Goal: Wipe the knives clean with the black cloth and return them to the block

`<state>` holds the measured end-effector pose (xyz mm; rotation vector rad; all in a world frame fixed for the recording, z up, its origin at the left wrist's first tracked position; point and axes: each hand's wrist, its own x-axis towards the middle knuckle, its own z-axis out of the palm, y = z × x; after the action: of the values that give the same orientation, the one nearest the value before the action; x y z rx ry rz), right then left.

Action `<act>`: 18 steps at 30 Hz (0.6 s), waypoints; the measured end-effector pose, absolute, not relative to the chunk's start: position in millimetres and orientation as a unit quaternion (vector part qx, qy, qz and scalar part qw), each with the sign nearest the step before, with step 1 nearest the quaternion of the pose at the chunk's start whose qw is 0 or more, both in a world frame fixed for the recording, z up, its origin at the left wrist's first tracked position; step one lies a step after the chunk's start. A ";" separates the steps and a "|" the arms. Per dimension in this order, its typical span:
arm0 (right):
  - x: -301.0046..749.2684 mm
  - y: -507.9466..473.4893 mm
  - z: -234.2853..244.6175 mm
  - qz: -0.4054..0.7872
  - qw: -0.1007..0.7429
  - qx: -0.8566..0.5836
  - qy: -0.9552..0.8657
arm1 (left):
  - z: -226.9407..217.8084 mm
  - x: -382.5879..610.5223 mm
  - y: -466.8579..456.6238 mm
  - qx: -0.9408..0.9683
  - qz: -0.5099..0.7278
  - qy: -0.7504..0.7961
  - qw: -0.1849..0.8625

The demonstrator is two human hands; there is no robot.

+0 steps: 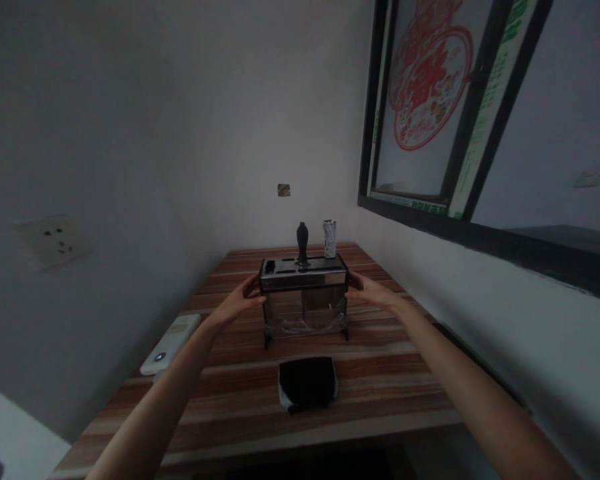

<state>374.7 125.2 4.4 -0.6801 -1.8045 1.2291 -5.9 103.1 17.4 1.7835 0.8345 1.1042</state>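
A knife block with a metal slotted top and clear front stands in the middle of the wooden table. A black handle sticks up from one slot. My left hand grips the block's left end. My right hand grips its right end. Both hands have fingers curled around the block's upper edge.
A black pouch with white edging lies in front of the block. A white power bank rests at the table's left edge. A silvery can stands behind the block. A wall socket is on the left wall, a window on the right.
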 end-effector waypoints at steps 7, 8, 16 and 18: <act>373.0 127.4 0.5 0.491 0.437 -0.264 -0.706 | 18.2 -4.9 103.0 0.708 0.445 0.356 0.417; 372.5 127.3 -0.7 0.490 0.442 -0.265 -0.703 | 17.7 -4.8 103.3 0.706 0.448 0.358 0.416; 363.8 126.9 -8.8 0.468 0.487 -0.278 -0.683 | 15.3 -4.8 107.4 0.696 0.463 0.362 0.412; 361.2 125.6 -9.2 0.463 0.498 -0.280 -0.678 | 15.0 -4.8 108.2 0.695 0.464 0.362 0.413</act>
<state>361.2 125.6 -9.2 -0.6765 -1.6402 1.1197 -4.8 108.2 15.0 1.7462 0.9096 1.1675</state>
